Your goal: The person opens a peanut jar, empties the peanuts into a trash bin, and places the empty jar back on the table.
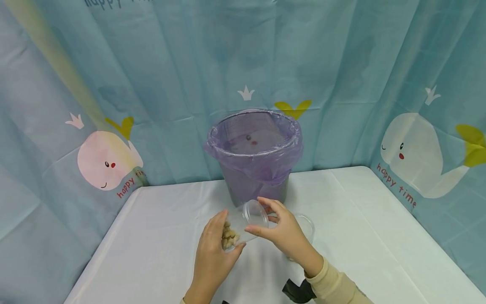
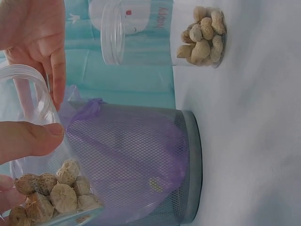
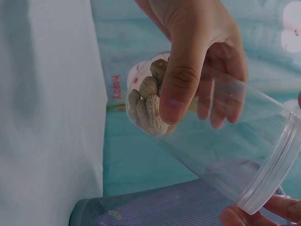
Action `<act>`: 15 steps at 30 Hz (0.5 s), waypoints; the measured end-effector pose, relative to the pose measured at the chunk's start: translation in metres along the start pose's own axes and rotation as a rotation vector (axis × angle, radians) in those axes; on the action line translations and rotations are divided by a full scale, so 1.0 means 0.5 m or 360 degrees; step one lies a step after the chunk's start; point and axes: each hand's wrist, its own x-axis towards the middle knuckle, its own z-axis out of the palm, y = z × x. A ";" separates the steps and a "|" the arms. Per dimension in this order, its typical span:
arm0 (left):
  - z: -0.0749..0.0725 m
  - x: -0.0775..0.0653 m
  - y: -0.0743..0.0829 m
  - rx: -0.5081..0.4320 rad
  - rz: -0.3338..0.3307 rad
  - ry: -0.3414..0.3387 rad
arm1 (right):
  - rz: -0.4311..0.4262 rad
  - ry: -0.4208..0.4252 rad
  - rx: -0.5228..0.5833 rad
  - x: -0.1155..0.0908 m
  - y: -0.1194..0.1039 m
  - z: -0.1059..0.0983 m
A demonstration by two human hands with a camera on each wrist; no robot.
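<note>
- Head view: bin [image 1: 235, 185] behind.
- Jar [image 1: 241, 221] tilted between both hands; likely light, stiff, slippery; best held round its middle.
- Left hand [image 1: 213, 251] grips its lower end; right hand [image 1: 284, 230] pinches its rim.
- Peanuts [image 1: 229, 237]: probably brittle.

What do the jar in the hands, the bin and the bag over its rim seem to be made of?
Held jar: probably glossy clear plastic, though glass is possible; highlights line its rim and peanuts show through. Bin: likely dull metal mesh, given the fine open grid, though plastic can't be ruled out. Bag: apparently thin, shiny plastic film, purple, crinkled and see-through.
</note>
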 end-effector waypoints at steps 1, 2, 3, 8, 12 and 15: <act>0.000 0.000 0.000 -0.0002 0.0003 0.0003 | 0.0008 0.0004 0.0003 0.000 0.000 0.000; 0.000 0.001 0.001 -0.0004 0.0007 0.0006 | 0.0013 0.0005 0.0010 -0.001 0.000 0.000; 0.000 0.001 0.001 -0.0007 0.0009 0.0008 | 0.0018 0.0000 0.0018 -0.001 0.000 0.000; 0.000 0.001 0.002 -0.0017 0.0013 0.0004 | -0.0016 -0.0062 0.0043 -0.003 -0.001 -0.004; 0.000 0.001 0.003 -0.0013 0.0011 -0.0008 | -0.0021 -0.0081 0.0035 -0.003 -0.003 -0.007; -0.001 0.000 0.003 0.0000 0.0011 -0.0013 | 0.0014 -0.0049 0.0019 -0.004 -0.006 -0.006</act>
